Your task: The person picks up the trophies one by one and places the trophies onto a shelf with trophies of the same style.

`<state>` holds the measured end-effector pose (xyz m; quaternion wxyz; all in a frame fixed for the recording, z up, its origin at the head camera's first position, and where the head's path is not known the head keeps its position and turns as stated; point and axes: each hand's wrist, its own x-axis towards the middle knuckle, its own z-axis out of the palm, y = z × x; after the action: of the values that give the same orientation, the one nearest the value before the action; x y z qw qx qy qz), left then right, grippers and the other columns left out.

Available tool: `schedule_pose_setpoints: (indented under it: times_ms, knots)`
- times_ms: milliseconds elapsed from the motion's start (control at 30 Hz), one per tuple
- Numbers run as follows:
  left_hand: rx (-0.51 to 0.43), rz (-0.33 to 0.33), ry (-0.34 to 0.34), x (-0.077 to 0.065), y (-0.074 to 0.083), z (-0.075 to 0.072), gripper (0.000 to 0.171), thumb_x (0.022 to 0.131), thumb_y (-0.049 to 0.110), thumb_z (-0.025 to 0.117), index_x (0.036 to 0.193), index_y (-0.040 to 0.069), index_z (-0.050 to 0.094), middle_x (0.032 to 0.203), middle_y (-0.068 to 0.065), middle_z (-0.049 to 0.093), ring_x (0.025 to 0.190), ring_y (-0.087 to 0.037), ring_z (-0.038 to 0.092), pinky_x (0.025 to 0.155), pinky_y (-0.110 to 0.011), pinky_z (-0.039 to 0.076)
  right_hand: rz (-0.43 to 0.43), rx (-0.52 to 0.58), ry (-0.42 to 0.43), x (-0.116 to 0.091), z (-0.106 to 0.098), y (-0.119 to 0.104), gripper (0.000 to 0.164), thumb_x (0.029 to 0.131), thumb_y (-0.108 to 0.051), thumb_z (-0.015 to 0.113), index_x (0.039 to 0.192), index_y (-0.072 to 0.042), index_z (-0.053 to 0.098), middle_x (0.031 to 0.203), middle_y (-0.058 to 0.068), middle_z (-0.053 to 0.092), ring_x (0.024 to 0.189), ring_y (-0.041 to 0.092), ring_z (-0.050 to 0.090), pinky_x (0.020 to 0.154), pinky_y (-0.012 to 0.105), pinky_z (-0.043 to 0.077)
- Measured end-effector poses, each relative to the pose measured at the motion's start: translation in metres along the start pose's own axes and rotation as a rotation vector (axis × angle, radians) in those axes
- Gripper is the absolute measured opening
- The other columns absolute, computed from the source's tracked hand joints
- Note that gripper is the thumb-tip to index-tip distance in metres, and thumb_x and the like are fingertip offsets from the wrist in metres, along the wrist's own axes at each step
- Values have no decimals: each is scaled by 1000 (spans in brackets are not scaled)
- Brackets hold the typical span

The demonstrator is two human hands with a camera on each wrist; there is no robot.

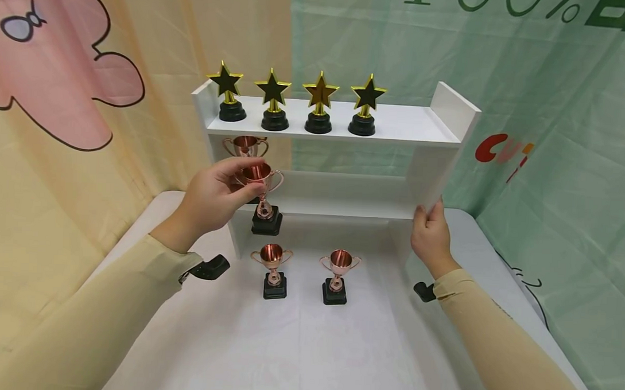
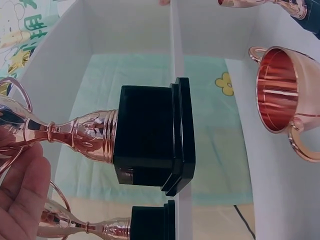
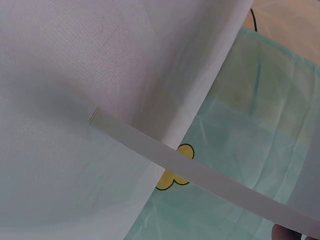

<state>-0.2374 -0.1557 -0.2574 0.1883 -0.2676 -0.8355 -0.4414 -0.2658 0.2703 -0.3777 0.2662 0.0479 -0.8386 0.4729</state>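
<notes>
A copper-coloured trophy cup (image 1: 267,221) with two handles and a black base is pinched by its bowl between the thumb and fingers of my left hand (image 1: 214,194). It is upright in front of the white shelf unit's middle board (image 1: 348,195). Behind it, a similar cup (image 1: 246,144) stands on that board at the left, partly hidden. In the left wrist view, the held cup's black base (image 2: 145,135) fills the middle. My right hand (image 1: 432,236) grips the edge of the unit's right side panel (image 1: 437,168); fingertips (image 3: 286,233) show there in the right wrist view.
Two more copper cups, one left (image 1: 275,284) and one right (image 1: 335,290), stand on the white tabletop (image 1: 296,355) before the unit. Several gold star trophies (image 1: 318,122) line the top board (image 1: 403,120). Printed curtains (image 1: 547,140) hang behind and at both sides.
</notes>
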Motion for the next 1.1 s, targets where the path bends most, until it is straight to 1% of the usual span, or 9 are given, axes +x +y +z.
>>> schedule_pose_setpoints:
  times_ms: [233,367,567,833,1100]
  knots:
    - [26,-1,3,12,-1,6,44,97,18,78,139,9,68,115,-14,73,90,-19,67,74,-11,52,5,0,-13,0,-1,-2,55,114,-25,36,167,-16,23,161,23,44,154,39,37,123,62,32]
    - [31,-5,4,20,-3,10,45,97,19,78,140,10,67,116,-14,73,92,-23,68,75,-11,51,6,-5,-12,0,-1,-3,55,115,-24,36,167,-15,24,160,23,45,153,40,38,122,63,32]
    - [35,-2,-1,28,-3,14,45,97,19,78,140,8,67,116,-15,72,94,-25,68,75,-12,50,-7,-5,-4,0,-1,-2,54,114,-24,36,167,-16,25,159,23,46,152,40,39,122,63,33]
    - [17,1,-2,38,-8,21,45,97,19,77,139,6,67,112,-15,74,91,-23,69,74,-13,52,-10,-15,0,0,-1,-2,54,114,-24,36,166,-17,25,158,24,47,151,43,41,120,65,33]
    - [31,-3,-10,44,-7,25,44,98,23,76,138,6,67,111,-16,74,90,-23,68,72,-14,52,-10,-10,5,0,0,-2,54,114,-23,36,167,-18,25,158,23,47,151,41,41,120,64,34]
